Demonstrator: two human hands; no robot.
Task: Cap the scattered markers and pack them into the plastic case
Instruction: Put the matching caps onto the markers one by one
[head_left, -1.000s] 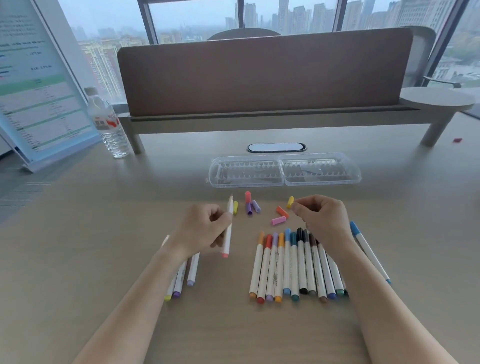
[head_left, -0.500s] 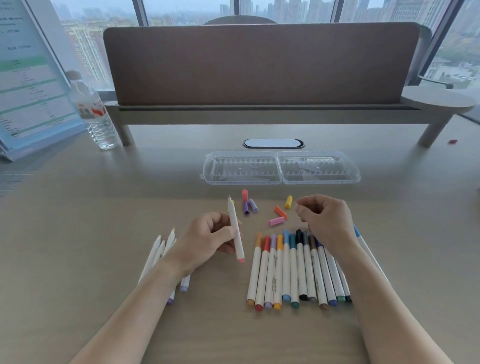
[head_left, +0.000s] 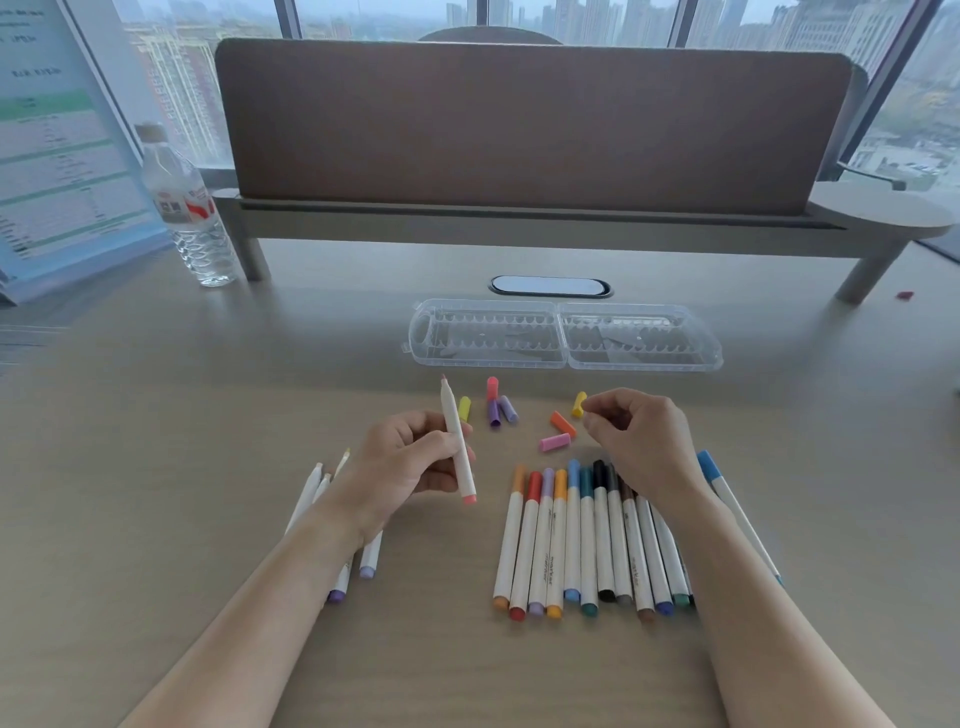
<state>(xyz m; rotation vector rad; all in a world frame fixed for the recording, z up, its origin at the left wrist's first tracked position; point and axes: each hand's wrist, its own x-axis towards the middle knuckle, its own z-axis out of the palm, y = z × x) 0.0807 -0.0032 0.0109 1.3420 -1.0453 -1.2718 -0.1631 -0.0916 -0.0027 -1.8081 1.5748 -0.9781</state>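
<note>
Our left hand (head_left: 410, 467) gripped an uncapped pink marker (head_left: 458, 448) almost upright. Our right hand (head_left: 641, 441), fingers curled and holding nothing we could see, hovered beside the yellow cap (head_left: 578, 404).

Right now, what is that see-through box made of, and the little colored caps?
The case looks like thin clear plastic, glossy: the desk shows through it and its ridges catch light. The loose caps seem to be opaque colored plastic with a smooth, duller surface.
</note>
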